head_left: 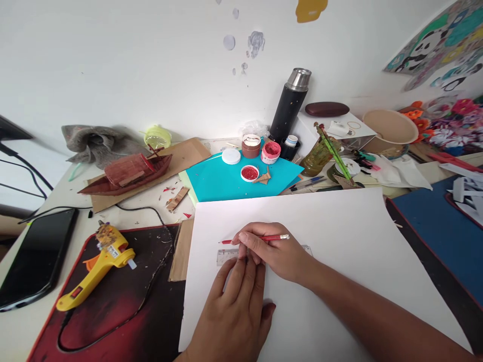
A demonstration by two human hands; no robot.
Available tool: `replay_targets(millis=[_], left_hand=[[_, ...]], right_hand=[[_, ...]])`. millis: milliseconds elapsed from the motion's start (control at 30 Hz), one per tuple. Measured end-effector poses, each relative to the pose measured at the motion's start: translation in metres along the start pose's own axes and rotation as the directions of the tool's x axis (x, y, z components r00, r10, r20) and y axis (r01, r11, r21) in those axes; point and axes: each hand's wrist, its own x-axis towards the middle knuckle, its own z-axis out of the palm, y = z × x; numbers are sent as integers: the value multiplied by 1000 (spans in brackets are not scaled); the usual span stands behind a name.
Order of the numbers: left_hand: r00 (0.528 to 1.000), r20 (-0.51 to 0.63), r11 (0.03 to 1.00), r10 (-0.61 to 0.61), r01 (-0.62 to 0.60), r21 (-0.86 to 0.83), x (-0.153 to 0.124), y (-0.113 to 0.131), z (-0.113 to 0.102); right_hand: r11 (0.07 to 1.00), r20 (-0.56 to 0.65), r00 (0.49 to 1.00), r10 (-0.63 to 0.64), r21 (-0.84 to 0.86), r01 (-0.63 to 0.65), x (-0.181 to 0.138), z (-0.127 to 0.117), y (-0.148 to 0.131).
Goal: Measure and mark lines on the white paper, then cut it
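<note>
I am gripping the pencil (272, 237) in right hand (273, 254); flat left hand (234, 304) is probably steadying ruler (225, 257) ahead; marking next is needing stillness.

You have a white sheet (339, 221): paper, smooth, matt. Your pencil (272, 237): looks like painted wood, slight sheen. Your ruler (226, 257): clear plastic, smooth. Glue gun (91, 276): smooth yellow plastic, nozzle end (104, 233) crusted and rough. Black device (39, 256): glossy, reflective screen. Flask (289, 110): dark body with a low sheen, cap (299, 79) bare shiny metal. Model boat (128, 172): matt reddish-brown, slightly rough to your eye; cardboard (188, 156) beneath it, plain brown, matt. Grey cloth (98, 143): dull, rumpled, coarse-looking. Turquoise sheet (217, 183): paper-like, flat, matt. Dark case (327, 109): polished, glossy. Beige bowl (390, 125): smooth, looks like plastic to you. Dark mat (158, 324): matt, fabric-like
</note>
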Motion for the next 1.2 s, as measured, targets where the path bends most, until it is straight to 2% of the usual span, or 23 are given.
replay_targets(millis=[700, 1200], left_hand=[[1000, 12, 1000, 1, -1, -8, -2, 0, 0], [1000, 11, 1000, 1, -1, -11, -2, 0, 0]], right_hand=[[999, -14, 1000, 9, -41, -10, 0, 0, -1], [999, -26, 1000, -2, 38, 3, -2, 1, 2]])
